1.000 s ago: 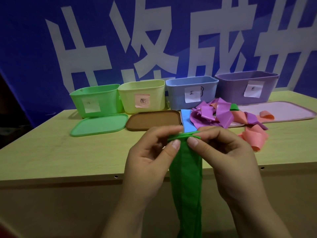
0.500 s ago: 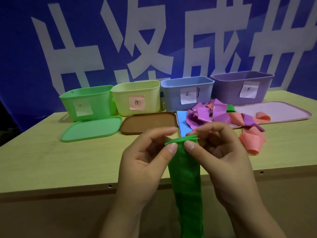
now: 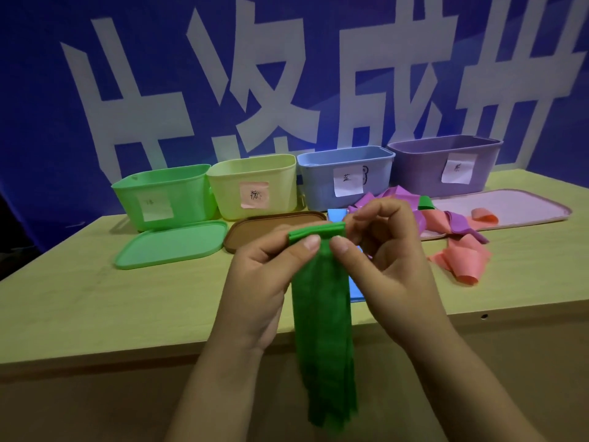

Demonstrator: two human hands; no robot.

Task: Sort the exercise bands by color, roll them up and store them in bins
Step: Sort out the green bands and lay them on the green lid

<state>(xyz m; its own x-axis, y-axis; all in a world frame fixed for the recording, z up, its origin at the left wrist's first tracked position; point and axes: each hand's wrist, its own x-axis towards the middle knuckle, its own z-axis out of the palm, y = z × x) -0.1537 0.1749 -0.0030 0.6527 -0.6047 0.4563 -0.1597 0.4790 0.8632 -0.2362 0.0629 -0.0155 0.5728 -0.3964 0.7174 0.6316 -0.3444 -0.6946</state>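
Green band (image 3: 322, 314) hangs before table (image 3: 95, 301), hiding blue band (image 3: 338, 214)

Single head view, looking forward-down, close over table (image 3: 95, 301) edge.

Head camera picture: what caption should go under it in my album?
Two hands, left hand and right hand, start rolling a green band before four open bins.

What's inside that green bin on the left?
Nothing shows through the open top of the green bin, but the camera sits too low to see its floor. Its green lid lies in front.
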